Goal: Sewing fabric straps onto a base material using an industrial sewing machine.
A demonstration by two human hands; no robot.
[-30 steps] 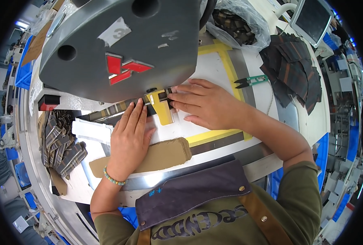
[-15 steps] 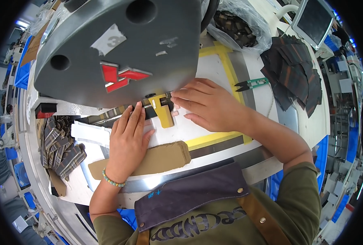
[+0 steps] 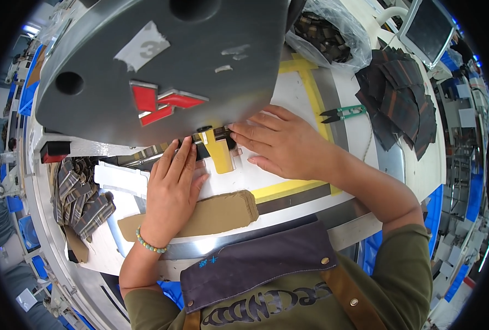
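Under the large grey machine head [image 3: 184, 71] lies a strip of plaid fabric [image 3: 157, 150], partly hidden by the machine and my fingers. My left hand [image 3: 173, 190] rests on the near edge of the strip, fingers stretched forward and the thumb apart. On the other side of a yellow bracket [image 3: 217, 154], my right hand [image 3: 285, 143] lies with extended fingers, its fingertips at the strip's right end. Both palms face down and neither hand grips anything. Where the strip passes beneath the machine cannot be seen.
A brown padded block [image 3: 222, 215] lies before the bracket. Plaid pieces [image 3: 82, 190] are heaped at left, dark plaid panels [image 3: 398, 96] at right. Green-handled thread snips [image 3: 346, 113] lie near yellow tape [image 3: 317, 104]. Behind are a plastic bag [image 3: 354, 47] of pieces and a screen [image 3: 427, 27].
The view has shifted slightly, so the machine head looks a little larger and higher. Both hands keep almost the same place on the fabric strip.
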